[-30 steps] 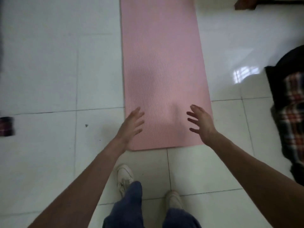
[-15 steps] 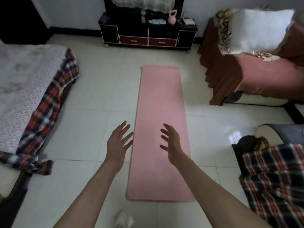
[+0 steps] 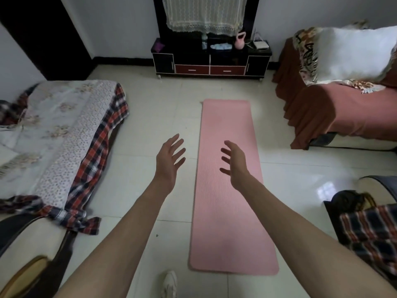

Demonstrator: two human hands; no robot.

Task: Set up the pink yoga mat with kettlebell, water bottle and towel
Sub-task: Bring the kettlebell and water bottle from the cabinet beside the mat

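The pink yoga mat point(image 3: 227, 214) lies unrolled flat on the white tiled floor, running away from me. My left hand point(image 3: 168, 162) hovers open over the tiles just left of the mat. My right hand point(image 3: 235, 163) hovers open above the mat's middle, fingers spread. Both hands hold nothing. At the far wall a pink kettlebell point(image 3: 240, 41) stands on the black cabinet point(image 3: 211, 61). Beside it lies a light blue folded cloth point(image 3: 221, 46), maybe the towel. A pale bottle-like shape point(image 3: 204, 43) stands left of that; too small to be sure.
A bed point(image 3: 53, 134) with a floral quilt and plaid sheet fills the left side. A sofa point(image 3: 335, 108) with a rust cover and white cushion stands at the right. A chair with a plaid cloth point(image 3: 369, 233) sits near right. My shoe point(image 3: 170, 283) shows at the bottom.
The view has lifted from the mat's near end to the whole room. Both hands stay open and have moved up, away from the mat's surface.
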